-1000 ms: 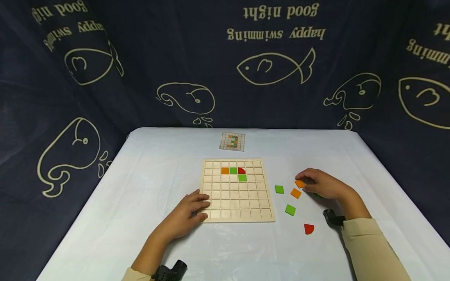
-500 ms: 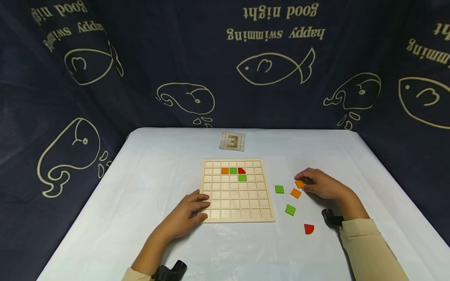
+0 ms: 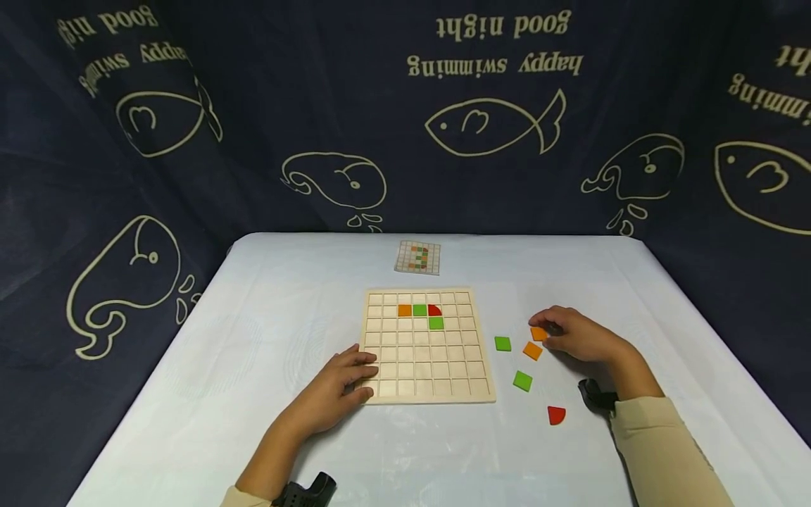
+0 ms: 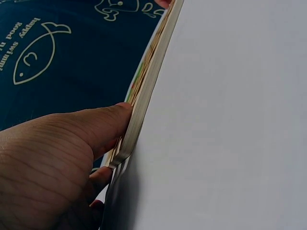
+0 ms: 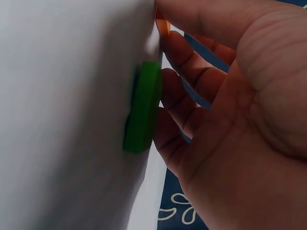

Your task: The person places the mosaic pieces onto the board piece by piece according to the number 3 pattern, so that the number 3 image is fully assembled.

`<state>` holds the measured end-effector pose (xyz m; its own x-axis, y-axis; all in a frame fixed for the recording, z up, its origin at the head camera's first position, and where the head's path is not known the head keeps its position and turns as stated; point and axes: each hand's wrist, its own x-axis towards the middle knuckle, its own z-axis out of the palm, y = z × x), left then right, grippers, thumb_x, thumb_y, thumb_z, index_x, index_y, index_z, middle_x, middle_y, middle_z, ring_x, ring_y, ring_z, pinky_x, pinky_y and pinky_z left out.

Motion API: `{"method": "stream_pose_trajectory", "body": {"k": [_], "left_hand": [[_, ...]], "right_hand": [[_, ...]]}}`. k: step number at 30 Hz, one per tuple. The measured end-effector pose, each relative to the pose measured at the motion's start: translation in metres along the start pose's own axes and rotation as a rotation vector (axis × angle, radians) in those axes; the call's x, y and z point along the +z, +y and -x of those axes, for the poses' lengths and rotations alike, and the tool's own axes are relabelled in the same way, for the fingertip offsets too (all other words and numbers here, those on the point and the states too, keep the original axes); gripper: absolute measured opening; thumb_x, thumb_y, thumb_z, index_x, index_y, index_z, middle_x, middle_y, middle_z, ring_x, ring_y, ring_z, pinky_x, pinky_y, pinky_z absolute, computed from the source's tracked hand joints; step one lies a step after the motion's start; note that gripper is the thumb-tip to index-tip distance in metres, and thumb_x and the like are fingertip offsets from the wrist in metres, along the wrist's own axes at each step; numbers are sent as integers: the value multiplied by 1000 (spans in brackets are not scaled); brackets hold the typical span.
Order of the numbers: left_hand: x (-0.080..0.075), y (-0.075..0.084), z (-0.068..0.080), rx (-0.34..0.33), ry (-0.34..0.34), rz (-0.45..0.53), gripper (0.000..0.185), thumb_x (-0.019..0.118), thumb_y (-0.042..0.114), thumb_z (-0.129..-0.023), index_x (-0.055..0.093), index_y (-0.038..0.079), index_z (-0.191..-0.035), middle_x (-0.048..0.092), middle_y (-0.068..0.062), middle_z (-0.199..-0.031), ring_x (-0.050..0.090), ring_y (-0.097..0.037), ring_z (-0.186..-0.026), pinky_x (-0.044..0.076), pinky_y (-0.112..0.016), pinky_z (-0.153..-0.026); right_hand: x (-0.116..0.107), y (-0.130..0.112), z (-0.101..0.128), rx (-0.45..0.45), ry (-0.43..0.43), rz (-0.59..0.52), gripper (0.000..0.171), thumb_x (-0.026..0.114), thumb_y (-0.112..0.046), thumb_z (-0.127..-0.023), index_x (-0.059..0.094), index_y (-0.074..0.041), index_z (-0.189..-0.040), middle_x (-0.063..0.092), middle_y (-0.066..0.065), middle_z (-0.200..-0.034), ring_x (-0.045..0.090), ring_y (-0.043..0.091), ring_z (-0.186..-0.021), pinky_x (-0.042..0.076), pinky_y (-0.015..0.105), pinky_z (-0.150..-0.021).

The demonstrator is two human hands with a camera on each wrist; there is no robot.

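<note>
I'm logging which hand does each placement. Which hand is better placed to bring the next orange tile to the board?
Right. The right hand already pinches an orange tile among the loose pieces. The left hand rests on the board at its near left corner, probably steadying it.

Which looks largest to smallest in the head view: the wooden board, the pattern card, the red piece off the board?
1. Board: clearly largest.
2. Card: smaller, though it lies farther from the camera.
3. Red piece: smallest, despite being nearest.

Pale, matt wooden grid board (image 3: 427, 345) on a smooth white table cover (image 3: 253, 338). Glossy, plastic-looking orange tile (image 3: 539, 334) and green tile (image 5: 142, 108). Dark printed cloth backdrop (image 3: 355, 105) behind.
</note>
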<state>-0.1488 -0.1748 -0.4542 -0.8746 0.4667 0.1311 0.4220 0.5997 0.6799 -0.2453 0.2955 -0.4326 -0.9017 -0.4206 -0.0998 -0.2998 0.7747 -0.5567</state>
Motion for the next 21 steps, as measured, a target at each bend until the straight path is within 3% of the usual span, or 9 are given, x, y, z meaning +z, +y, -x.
{"method": "stream_pose_trajectory", "body": {"k": [12, 21], "left_hand": [[1, 0, 0, 6, 4, -2, 34, 69, 17, -94, 68, 3, -125, 54, -6, -141, 26, -36, -146, 25, -58, -114], [0, 1, 0, 10, 1, -10, 35, 70, 15, -93, 68, 2, -125, 54, -7, -140, 27, -37, -145, 26, -57, -114]], "right_hand": [[1, -3, 1, -23, 16, 13, 32, 66, 3, -87, 66, -1, -118, 63, 10, -111, 53, 27, -99, 47, 49, -91], [-1, -3, 2, 30, 23, -38, 29, 67, -1, -90, 65, -2, -119, 62, 11, -113, 54, 28, -102, 45, 53, -96]]}}
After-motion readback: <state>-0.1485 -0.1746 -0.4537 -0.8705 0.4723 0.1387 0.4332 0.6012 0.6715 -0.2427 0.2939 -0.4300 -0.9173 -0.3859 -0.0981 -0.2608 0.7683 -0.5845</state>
